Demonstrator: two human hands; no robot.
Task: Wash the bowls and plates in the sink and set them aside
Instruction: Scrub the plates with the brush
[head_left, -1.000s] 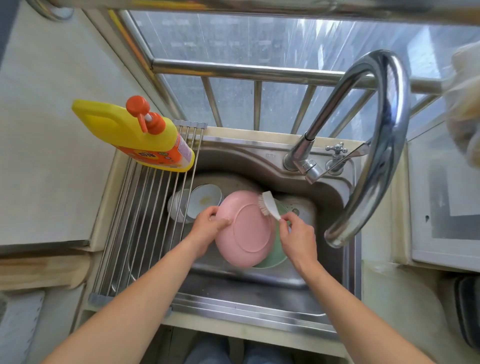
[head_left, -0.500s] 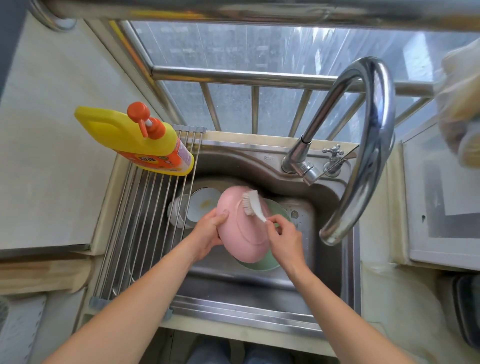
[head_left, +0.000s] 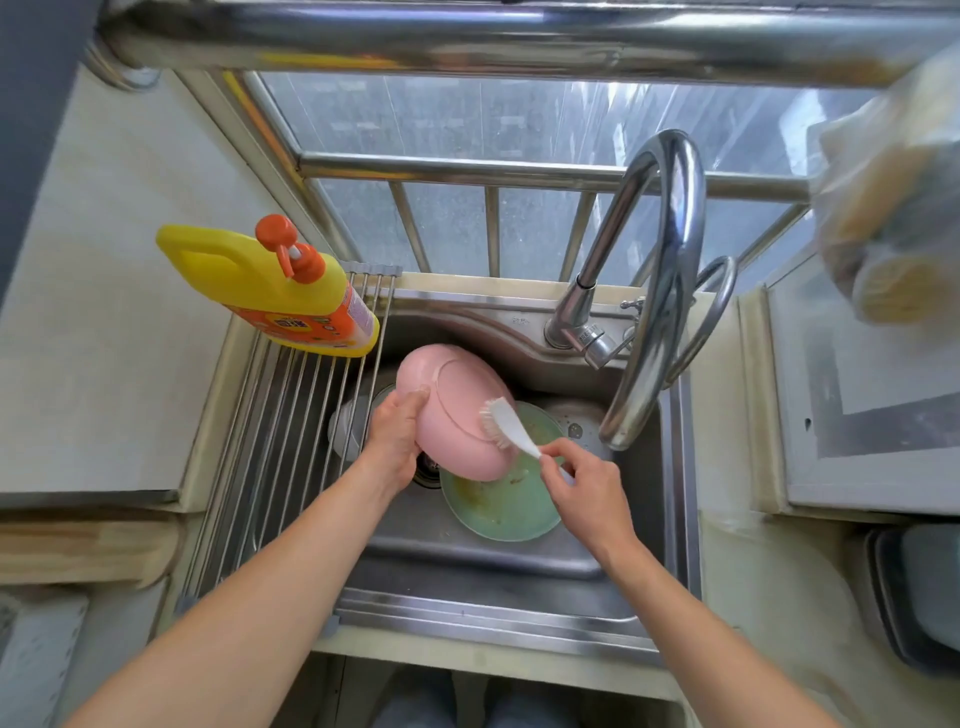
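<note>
L hand (head_left: 396, 435) grips the pink plate (head_left: 457, 410) at its rim, thumb on the underside, fingers curled behind. Plate is tilted up on edge above the sink (head_left: 519, 561), underside w/ foot ring facing the camera, near sink centre, leaning toward 11 o'clock. R hand (head_left: 582, 486) pinches the white handle of a small brush (head_left: 501, 423) betw. thumb & fingertips; bristles touch the plate's underside at its 4 o'clock edge.

Under the pink plate, a green plate (head_left: 498, 504) lies flat on the sink floor, w/ brown food smears on it. At 9 o'clock of the L hand, white bowls (head_left: 345, 428) sit in the sink, partly hidden below the rack bars. Can't tell how many.

Roll-up wire rack (head_left: 270, 441) spans the sink's L side. Yellow detergent bottle (head_left: 275, 291) w/ orange pump stands at the rack's far end, approx. 10 o'clock from the plate. Chrome gooseneck tap (head_left: 660, 291) rises at 1 o'clock, spout over the sink's R part. No water visibly running. Pale worktop (head_left: 104, 338) on the L.
</note>
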